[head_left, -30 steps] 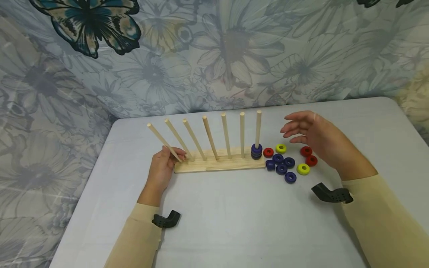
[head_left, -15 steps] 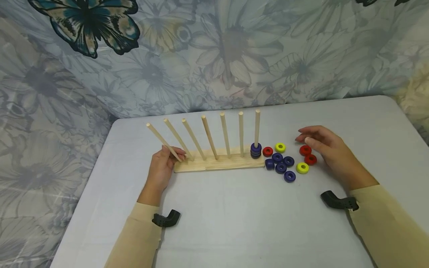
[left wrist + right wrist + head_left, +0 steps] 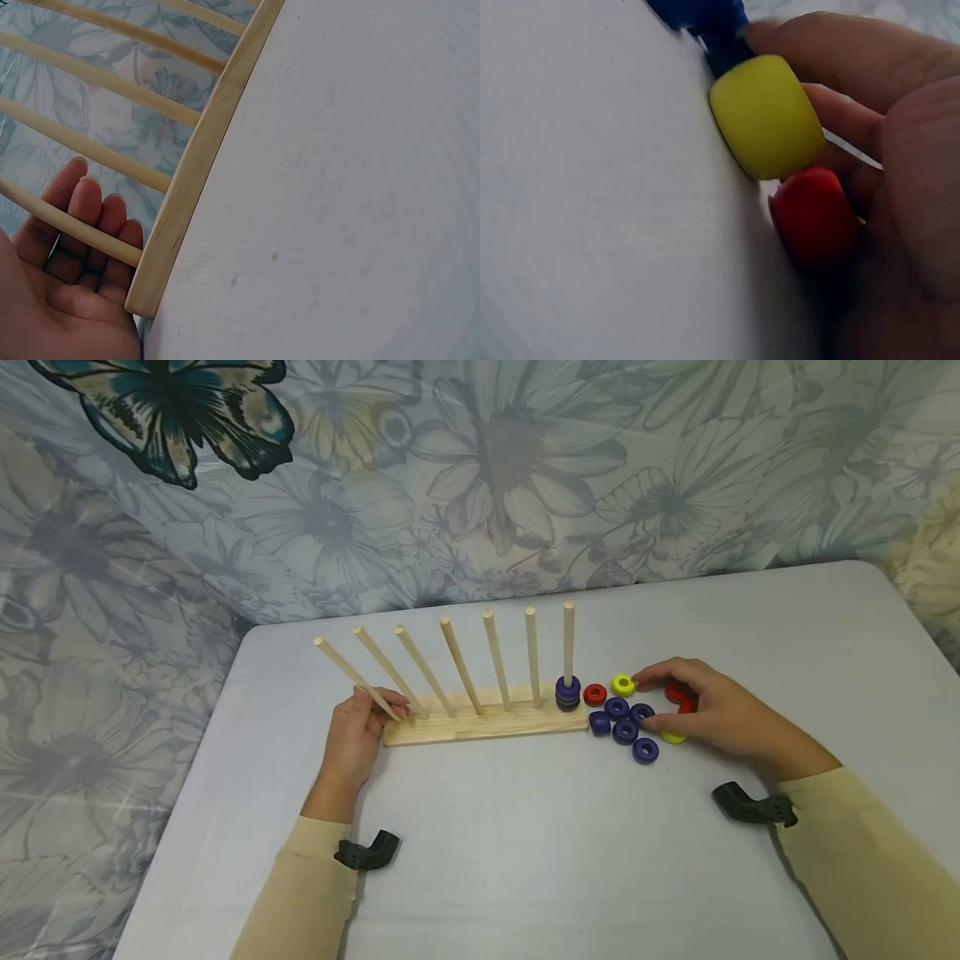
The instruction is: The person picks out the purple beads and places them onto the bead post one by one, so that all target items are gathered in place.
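Observation:
A wooden base (image 3: pixel 480 724) carries a row of seven upright pegs; the rightmost peg (image 3: pixel 568 639) has a short stack of blue rings (image 3: pixel 567 692). My left hand (image 3: pixel 386 706) rests at the base's left end, fingers straight behind the first peg (image 3: pixel 67 221). Loose rings lie right of the base: a red ring (image 3: pixel 595 694), a yellow ring (image 3: pixel 622 684) and several blue rings (image 3: pixel 625 731). My right hand (image 3: pixel 643 700) arches over them, thumb touching a blue ring (image 3: pixel 639 710), forefinger by the yellow one. Beneath its palm sit another yellow ring (image 3: pixel 769 116) and a red ring (image 3: pixel 814 214).
The pale grey table (image 3: pixel 525 860) stands against a floral cloth backdrop (image 3: pixel 480 485). Black camera mounts (image 3: pixel 367 852) sit at both wrists. The table's right rim (image 3: pixel 911 610) lies well beyond the rings.
My right hand came down from above the rings and moved left onto the cluster, covering the red rings. The left hand stayed at the base's end.

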The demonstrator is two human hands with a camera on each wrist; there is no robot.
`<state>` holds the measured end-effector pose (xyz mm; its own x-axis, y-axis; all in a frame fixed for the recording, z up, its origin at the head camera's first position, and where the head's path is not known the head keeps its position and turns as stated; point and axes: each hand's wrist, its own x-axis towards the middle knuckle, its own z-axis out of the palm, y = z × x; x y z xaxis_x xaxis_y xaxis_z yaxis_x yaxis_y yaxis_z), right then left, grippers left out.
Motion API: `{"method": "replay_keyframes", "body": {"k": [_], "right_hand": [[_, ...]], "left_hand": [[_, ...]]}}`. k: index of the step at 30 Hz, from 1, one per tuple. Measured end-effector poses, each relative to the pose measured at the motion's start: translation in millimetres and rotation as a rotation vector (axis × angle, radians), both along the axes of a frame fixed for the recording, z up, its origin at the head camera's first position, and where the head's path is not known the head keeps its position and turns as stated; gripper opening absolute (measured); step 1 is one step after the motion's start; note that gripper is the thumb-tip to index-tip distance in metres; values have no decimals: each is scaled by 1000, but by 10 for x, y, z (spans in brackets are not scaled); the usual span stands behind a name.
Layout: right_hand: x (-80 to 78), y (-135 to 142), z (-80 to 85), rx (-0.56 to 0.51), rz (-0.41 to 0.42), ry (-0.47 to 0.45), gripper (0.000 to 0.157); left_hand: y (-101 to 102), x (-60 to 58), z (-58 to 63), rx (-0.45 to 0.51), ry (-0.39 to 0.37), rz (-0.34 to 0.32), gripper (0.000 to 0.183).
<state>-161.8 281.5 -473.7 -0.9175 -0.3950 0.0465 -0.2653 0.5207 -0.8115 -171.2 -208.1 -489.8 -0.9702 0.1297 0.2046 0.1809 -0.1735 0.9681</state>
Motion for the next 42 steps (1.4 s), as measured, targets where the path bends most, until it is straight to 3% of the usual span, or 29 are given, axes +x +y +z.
{"method": "replay_keyframes", "body": {"k": [8,17,26,33,38,42], "right_hand": [[6,-80,-25,70,-14,90,34],[69,-89,13,42,-175,52,28],[87,-104,17,-1,-228,91,34],[107,-160,88,-75,-306,174,37],[144,-268,243,-163,-289,250,40],[179,-376,383,-175,-236,348,43]], "left_hand": [[-4,-10,-1,-1,5,-1,67],[9,-13,6,-7,0,-6,68],[-1,1,16,2,11,-11,66],[-2,9,11,-14,-13,4,70],[5,31,24,-45,-48,32,81],[12,32,47,-56,-37,34,88]]}}
